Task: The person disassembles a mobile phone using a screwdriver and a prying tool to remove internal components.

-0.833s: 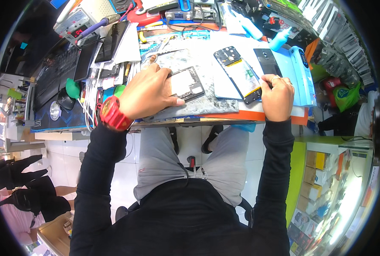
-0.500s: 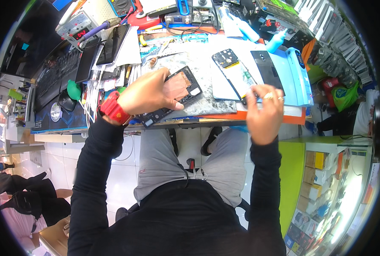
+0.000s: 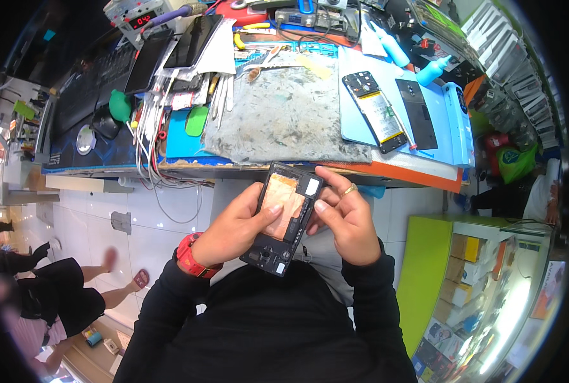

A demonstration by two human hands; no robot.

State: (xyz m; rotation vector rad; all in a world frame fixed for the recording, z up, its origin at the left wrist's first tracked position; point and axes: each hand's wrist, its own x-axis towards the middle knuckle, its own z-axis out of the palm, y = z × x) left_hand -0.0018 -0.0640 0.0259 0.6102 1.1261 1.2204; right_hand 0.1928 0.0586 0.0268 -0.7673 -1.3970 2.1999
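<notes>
Over my lap, in front of the bench edge, my left hand [image 3: 236,223] grips a black phone frame [image 3: 276,250]. Its thumb lies on the copper-coloured patch [image 3: 281,201] in the middle of the frame. My right hand [image 3: 348,226] is at the frame's right edge, thumb and curled fingers against it, index finger stretched out near the top corner. The frame is tilted, its top leaning right. On the bench at the right lies an opened phone [image 3: 377,112] with its battery showing. Beside it are a thin stick-like tool [image 3: 404,124] and a dark flat panel [image 3: 417,112].
A stained grey work mat [image 3: 284,115] covers the bench middle. White cables [image 3: 147,137], a green blower bulb [image 3: 119,105] and dark phones [image 3: 195,41] crowd the left. Light-blue bottles [image 3: 432,70] stand at the back right. A person [image 3: 61,293] is at the lower left.
The phone frame has come off the bench toward me, over my lap. My right hand has left the opened phone and moved to the frame. The view has shifted a little.
</notes>
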